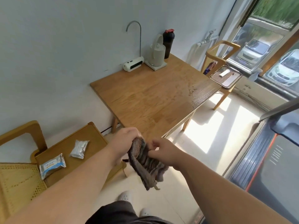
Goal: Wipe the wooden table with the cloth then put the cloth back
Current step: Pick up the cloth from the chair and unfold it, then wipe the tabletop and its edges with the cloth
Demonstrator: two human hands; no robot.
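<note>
Here, head view, one entry per item.

Cloth (146,164): dark, striped, bunched; held in the air in front of the person, near the front corner of the wooden surface (150,97) and not touching it. Lower end hangs loose above the floor (208,135).

Left hand (125,143): fingers closed around the upper end of the cloth.

Right hand (165,152): fingers pinched on the cloth's right edge, just beside the left hand.

Wooden surface: light brown top against the white wall; wet patches and droplets (191,92) near its far right edge, catching the light.

At the back of the surface, by the wall: a white dispenser unit (133,63) with a curved metal spout (137,34); a pale kettle (157,52) on its base; a black bottle with a red cap (168,42) just behind the kettle.

Near chair (69,152), left of the hands: two foil-wrapped packets (52,164) (79,148) lying on its seat, apart from each other.

Far chair (220,52), beyond the surface by the window: carries a slatted tray (225,76) with a small white object on it, possibly a remote; too small to tell.

Bottom of view: dark shorts and a pale shoe (124,195) on the floor.
</note>
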